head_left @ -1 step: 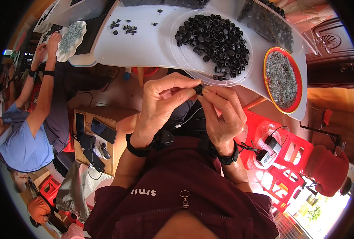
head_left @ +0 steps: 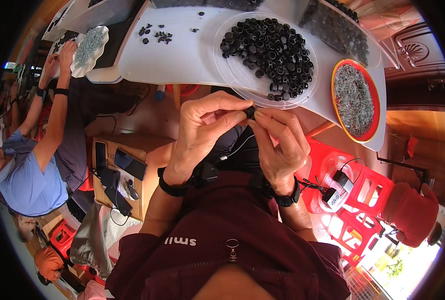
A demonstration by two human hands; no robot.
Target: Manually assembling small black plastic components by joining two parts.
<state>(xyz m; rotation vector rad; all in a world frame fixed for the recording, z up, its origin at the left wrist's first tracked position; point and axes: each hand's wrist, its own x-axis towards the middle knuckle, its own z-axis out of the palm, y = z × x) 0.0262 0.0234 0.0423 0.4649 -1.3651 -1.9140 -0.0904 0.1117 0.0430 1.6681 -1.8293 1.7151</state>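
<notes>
1. Both thumb and forefinger of the person's left hand (head_left: pixel 202 120) are clamped on a small black part (head_left: pixel 250 112).
2. The right hand (head_left: pixel 282 142) pinches the same part from the other side, its fingertips close to the left ones.
3. That part is held just off the near edge of the white table (head_left: pixel 182 62), beside a clear round tray (head_left: pixel 238 77) heaped with black caps (head_left: pixel 267 47).
4. Rightward, a red bowl (head_left: pixel 376 107) holds thin grey metal pieces (head_left: pixel 353 100).
5. Several loose black pieces (head_left: pixel 163 37) lie farther left.
</notes>
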